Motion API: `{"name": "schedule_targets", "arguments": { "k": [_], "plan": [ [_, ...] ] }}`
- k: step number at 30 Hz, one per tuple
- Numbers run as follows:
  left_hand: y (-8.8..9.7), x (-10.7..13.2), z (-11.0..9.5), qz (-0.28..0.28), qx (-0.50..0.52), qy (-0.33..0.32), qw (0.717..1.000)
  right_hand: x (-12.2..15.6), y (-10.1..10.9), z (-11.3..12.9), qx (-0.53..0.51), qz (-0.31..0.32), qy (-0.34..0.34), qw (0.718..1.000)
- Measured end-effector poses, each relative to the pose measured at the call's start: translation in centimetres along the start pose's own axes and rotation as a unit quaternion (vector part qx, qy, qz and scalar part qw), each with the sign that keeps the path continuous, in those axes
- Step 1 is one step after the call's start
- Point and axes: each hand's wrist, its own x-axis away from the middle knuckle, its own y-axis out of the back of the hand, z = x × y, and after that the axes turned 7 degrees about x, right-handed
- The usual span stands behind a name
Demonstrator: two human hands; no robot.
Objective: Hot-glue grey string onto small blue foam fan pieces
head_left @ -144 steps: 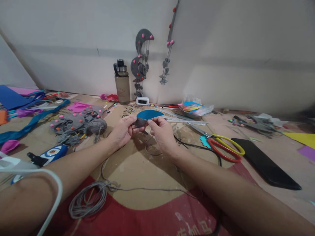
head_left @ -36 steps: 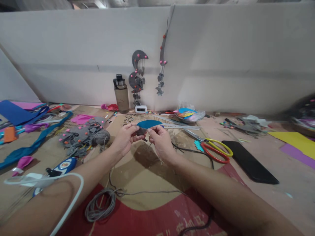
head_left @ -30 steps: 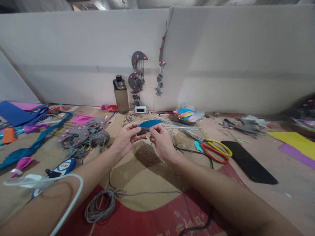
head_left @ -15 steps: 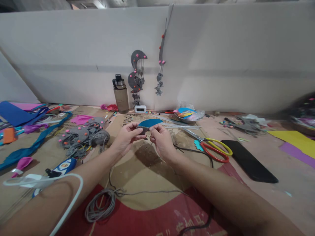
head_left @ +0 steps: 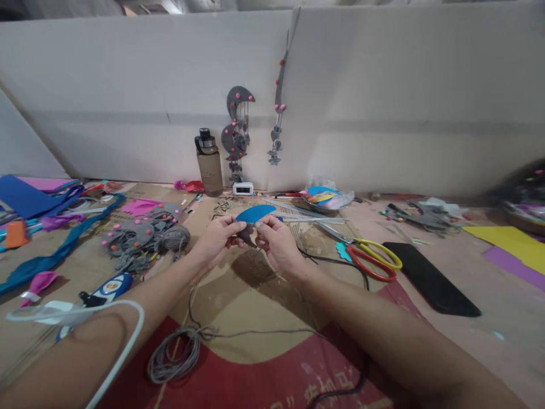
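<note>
Between my two hands, above the cardboard, is a curved blue piece (head_left: 255, 213) that looks like felt. A dark grey piece (head_left: 247, 234) shows just below it, partly covered by fingers. My left hand (head_left: 218, 240) pinches the blue piece at its left end, thumb on the near side. Thumb and fingers of my right hand (head_left: 277, 243) are closed on its right end. Whether the blue and grey pieces are joined cannot be seen. Grey yarn (head_left: 174, 355) lies coiled nearer to me, one strand running right beneath my right forearm.
Red-and-yellow-handled scissors (head_left: 374, 258) and a black phone (head_left: 430, 278) lie right. Left are a grey yarn ball (head_left: 175, 238), grey felt pieces with pompoms (head_left: 136, 236) and a white cable (head_left: 128, 335). A bottle (head_left: 210, 170) and small clock (head_left: 243, 188) stand behind; moon-shaped ornaments (head_left: 234, 139) hang there.
The blue piece has shifted slightly left and tilted, its right end higher. My right hand has moved a little left, closer to my left hand, and more of the grey piece hangs below.
</note>
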Motion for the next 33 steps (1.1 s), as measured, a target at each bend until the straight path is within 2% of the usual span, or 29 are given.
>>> {"name": "schedule_targets", "arguments": {
  "k": [3,6,15,21,24,26,28,31,33],
  "plan": [
    [0.0,-0.1,0.2,-0.009,0.003,0.002,1.0,-0.1,0.1,0.1,-0.008,-0.023,-0.004,1.0],
    [-0.2,0.0,0.3,-0.01,0.006,-0.024,1.0,-0.2,0.2,0.1,-0.016,-0.038,-0.003,0.999],
    [-0.9,0.6,0.0,-0.048,-0.011,-0.068,0.996,-0.2,0.1,0.0,-0.01,-0.043,0.013,0.999],
    [-0.7,0.5,0.1,-0.048,0.04,-0.085,0.994,-0.3,0.1,-0.1,0.008,-0.061,0.024,0.998],
    [-0.5,0.2,0.2,-0.059,0.058,-0.074,0.994,-0.4,0.2,-0.2,0.005,-0.067,0.029,0.997],
    [-0.2,0.0,0.3,-0.078,0.056,-0.061,0.994,-0.6,0.3,-0.3,0.013,-0.072,0.037,0.997],
    [0.2,-0.3,0.4,-0.122,0.034,-0.062,0.99,-0.9,0.6,-0.4,0.042,-0.078,0.049,0.995],
    [0.5,-0.3,0.4,-0.204,-0.047,-0.126,0.97,-1.1,1.1,-0.4,0.117,-0.091,0.076,0.986],
    [0.2,0.0,0.3,-0.207,-0.127,-0.183,0.953,-1.0,1.2,-0.2,0.167,-0.097,0.096,0.976]
  ]
}}
